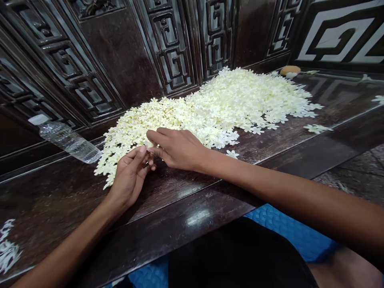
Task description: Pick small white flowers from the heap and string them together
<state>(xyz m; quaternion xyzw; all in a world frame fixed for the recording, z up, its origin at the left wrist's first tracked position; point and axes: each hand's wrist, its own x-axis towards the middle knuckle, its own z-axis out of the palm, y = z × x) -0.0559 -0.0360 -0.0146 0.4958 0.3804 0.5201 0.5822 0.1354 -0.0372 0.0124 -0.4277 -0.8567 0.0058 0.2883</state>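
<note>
A long heap of small white and pale yellow flowers (240,96) lies on the dark wooden bench (186,192), against its carved back. My left hand (130,172) is at the heap's near left edge, thumb and fingers pinched together. My right hand (177,148) meets it from the right, its fingers bent in a pinch close to the left fingertips. A small pale flower (148,143) shows between the two hands, at the right fingertips. What the left fingers pinch is too small to make out.
A clear plastic bottle (69,138) with a white cap leans left of the heap. White strands (9,248) lie at the bench's left end. A round tan object (290,71) sits behind the heap at the right. Loose flowers (317,128) lie near the front edge.
</note>
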